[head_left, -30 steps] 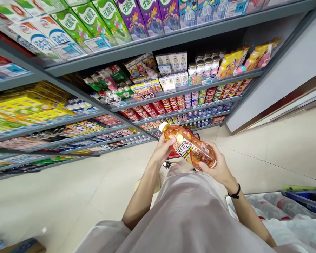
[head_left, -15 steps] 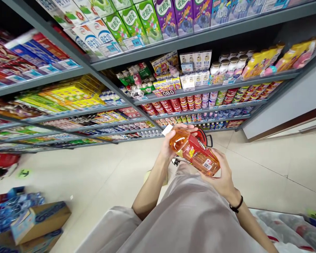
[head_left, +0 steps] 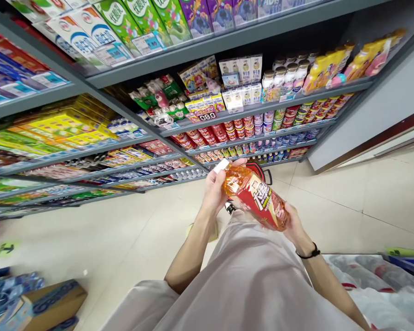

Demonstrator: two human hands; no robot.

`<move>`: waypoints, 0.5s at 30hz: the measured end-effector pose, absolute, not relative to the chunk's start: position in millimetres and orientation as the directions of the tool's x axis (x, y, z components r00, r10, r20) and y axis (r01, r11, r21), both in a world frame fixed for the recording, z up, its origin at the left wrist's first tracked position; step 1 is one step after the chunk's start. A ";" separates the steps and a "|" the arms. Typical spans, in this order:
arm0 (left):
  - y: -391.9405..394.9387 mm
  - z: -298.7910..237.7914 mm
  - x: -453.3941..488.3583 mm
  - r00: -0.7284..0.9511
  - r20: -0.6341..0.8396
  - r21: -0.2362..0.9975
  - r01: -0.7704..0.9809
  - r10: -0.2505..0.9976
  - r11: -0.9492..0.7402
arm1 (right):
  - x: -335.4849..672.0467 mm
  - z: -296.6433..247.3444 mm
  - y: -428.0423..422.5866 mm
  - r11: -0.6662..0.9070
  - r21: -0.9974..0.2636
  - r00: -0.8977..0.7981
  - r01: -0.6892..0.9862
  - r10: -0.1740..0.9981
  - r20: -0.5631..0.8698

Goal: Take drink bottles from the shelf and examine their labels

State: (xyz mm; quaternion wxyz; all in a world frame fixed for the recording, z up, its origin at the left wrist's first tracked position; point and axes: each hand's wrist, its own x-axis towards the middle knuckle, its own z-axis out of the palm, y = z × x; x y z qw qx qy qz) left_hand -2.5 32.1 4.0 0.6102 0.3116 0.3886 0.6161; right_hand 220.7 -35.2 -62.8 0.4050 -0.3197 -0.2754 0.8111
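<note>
An amber drink bottle with a red label and a white cap lies tilted between both of my hands, in front of my waist. My left hand is closed round its neck end, fingers by the cap. My right hand cups its base from below, with a black band on that wrist. A red basket shows partly behind the bottle, on the floor.
Grey shelves packed with milk cartons, cans and small bottles fill the upper view. A cardboard box and wrapped water packs sit at the lower left. Plastic-wrapped bottle packs lie at the lower right. Pale floor tiles stretch between.
The bottle has been turned in my hands: the barcode side faced up half a second ago, now the red front label does. The view has shifted slightly.
</note>
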 end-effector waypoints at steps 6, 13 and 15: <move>28.2 -8.0 -29.0 0.088 -0.014 0.993 -0.114 0.996 0.024 | 227.3 -89.1 -32.2 -0.756 -0.435 -0.620 -0.490 0.653 -0.436; 43.4 -24.4 -25.5 0.414 -0.311 0.573 0.800 0.856 -0.179 | 228.2 -194.9 -55.1 -0.837 -0.144 -0.604 -0.528 0.490 -0.629; 52.2 -39.4 -19.5 0.454 -0.404 0.541 0.819 0.794 -0.192 | 224.6 -222.5 -61.8 -0.855 -0.116 -0.603 -0.506 0.447 -0.661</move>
